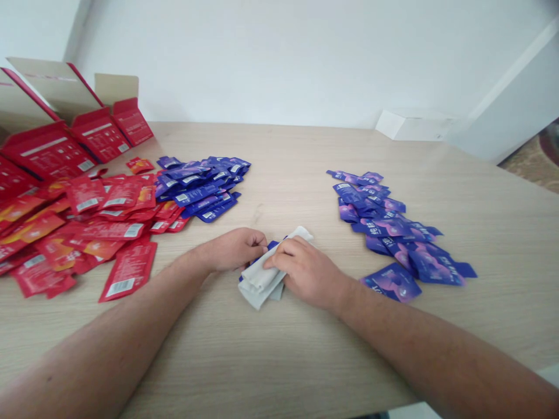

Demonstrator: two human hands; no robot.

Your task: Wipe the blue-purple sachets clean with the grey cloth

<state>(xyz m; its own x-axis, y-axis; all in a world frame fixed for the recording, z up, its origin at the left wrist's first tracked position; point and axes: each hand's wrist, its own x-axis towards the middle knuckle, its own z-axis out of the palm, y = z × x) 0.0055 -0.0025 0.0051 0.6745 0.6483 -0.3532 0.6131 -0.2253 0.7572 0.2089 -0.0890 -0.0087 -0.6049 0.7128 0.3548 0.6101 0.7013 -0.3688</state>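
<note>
In the middle of the table, my right hand [308, 270] is closed on a folded white cloth [257, 279], pressing it over a purple-blue packet [272, 244]. Most of that packet is hidden under the cloth and my fingers. My left hand [238, 249] pinches the packet's left end, its fingers curled together. To the right lies a spread row of purple-blue packets [384, 224] with pink designs, front sides up. Beyond my left hand is a heap of similar blue packets [201, 183], several showing white barcode labels.
Many red and orange packets [117, 230] are piled at the left. Behind them stand several open red cartons [100, 137] with raised flaps. A white box [414, 125] sits at the back right by the wall. The pale wooden table [288, 361] carries everything.
</note>
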